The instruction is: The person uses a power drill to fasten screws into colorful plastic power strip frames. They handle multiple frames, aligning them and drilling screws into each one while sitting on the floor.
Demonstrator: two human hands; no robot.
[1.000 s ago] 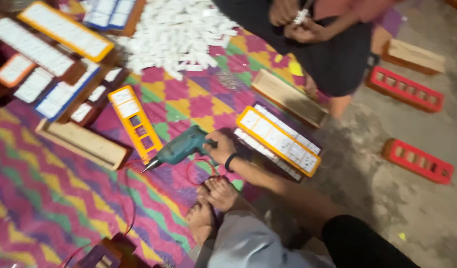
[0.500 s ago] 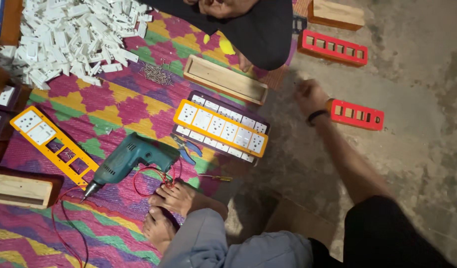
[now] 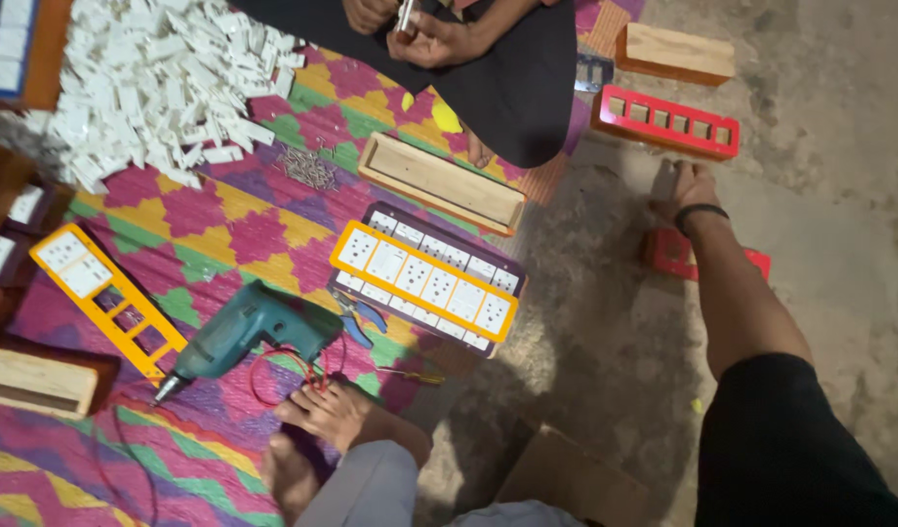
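My right hand (image 3: 685, 190), with a black band on the wrist, is stretched out over the concrete floor. It lies between two red plastic frames, the far one (image 3: 665, 123) just beyond the fingers and the near one (image 3: 675, 252) partly under my forearm. The fingers look extended and blurred, with nothing seen in them. My left hand is out of view. A teal electric drill (image 3: 249, 332) lies on the patterned mat (image 3: 224, 220) beside my bare feet (image 3: 324, 415). A yellow switch panel (image 3: 424, 280) rests on a dark board in the middle.
Another person sits at the top, their hands (image 3: 419, 29) working on a small part. A heap of white switch pieces (image 3: 156, 78) lies top left. Also here: wooden box (image 3: 439, 182), wooden block (image 3: 675, 51), yellow frame (image 3: 107, 293), pliers (image 3: 359, 314), cardboard (image 3: 566, 478).
My right hand has left the drill, which now lies on the mat, and reached right across the concrete past the near red frame. The view has swung to the right.
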